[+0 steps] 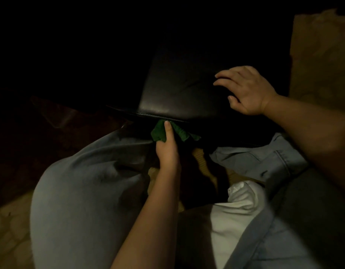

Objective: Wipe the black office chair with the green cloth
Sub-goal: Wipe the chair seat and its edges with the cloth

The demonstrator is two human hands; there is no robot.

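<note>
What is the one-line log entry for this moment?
left hand: holds green cloth at chair seat front edge | right hand: rests open on seat

No readable text, seemingly; view is dim.

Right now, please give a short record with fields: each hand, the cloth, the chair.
left hand: grips the green cloth
cloth position: at the front edge of the black office chair seat, just below its rim
right hand: rests open on top of the seat
light: very dim
</note>
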